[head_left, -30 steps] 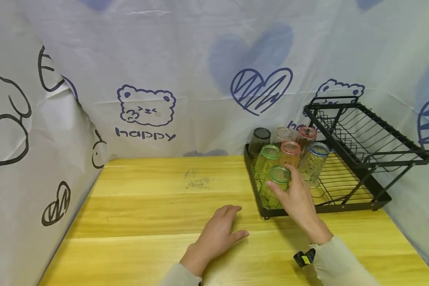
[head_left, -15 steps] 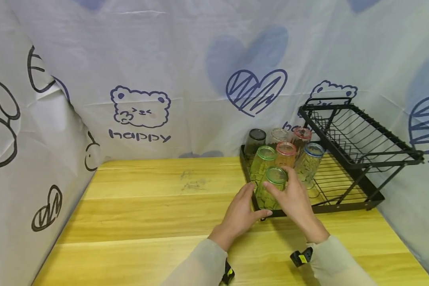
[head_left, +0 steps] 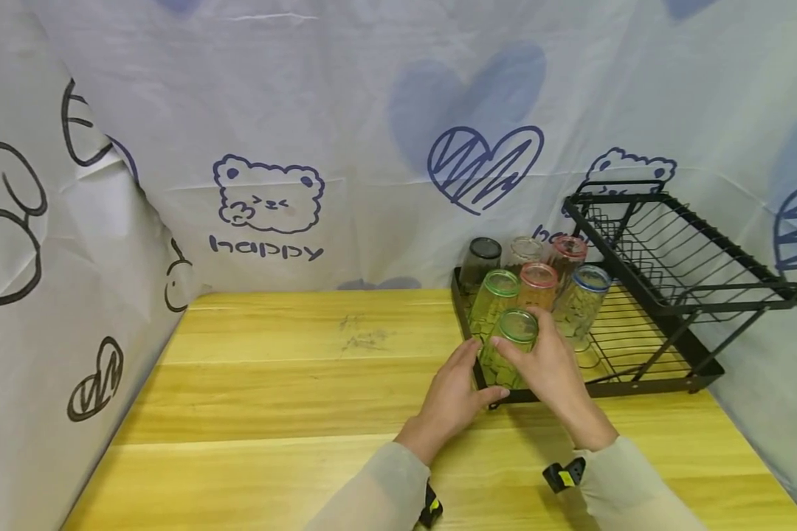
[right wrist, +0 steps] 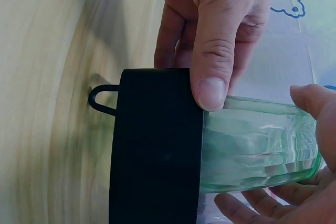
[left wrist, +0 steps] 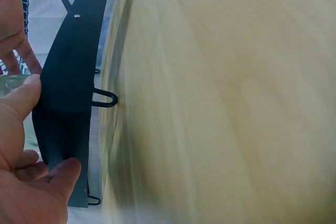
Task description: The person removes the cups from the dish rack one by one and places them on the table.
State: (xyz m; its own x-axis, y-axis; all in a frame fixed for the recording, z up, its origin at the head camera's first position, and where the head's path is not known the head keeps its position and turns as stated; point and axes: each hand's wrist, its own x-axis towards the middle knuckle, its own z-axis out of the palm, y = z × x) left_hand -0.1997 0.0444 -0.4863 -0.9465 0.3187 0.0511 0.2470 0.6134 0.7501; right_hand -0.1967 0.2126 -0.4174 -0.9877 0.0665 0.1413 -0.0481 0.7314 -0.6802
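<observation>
Your right hand [head_left: 554, 369] is at the near green glass [right wrist: 257, 145], grip pinching it high up: thumb on the near side, fingers round toward the far side. The glass stands narrow end up in the near left corner of the black lower tray [head_left: 624, 386], its lower part behind the tray wall.

Your left hand [head_left: 448, 402] is at that same corner, grip spread, thumb set apart from the fingers. Thumb tip touches the top edge of the near wall, close by the glass; fingers lie at the left side. Whether those fingers meet the glass, cannot tell.

Six more glasses share the tray's left part. A second green glass [head_left: 497, 301] just beyond yours; an orange glass [head_left: 538, 286] to its right; a blue-rimmed glass [head_left: 583, 306] farther right, near your right fingers. Far row, left to right: dark grey glass [head_left: 482, 259], clear glass [head_left: 525, 251], pink-rimmed glass [head_left: 567, 252].

Black wire upper tier [head_left: 730, 304] stands over the tray's right part. Wooden surface [head_left: 272, 376] carries it all, running well out to the left of your hands. Pale sheet [head_left: 359, 110] at the far side, printed with hearts and bear faces.
</observation>
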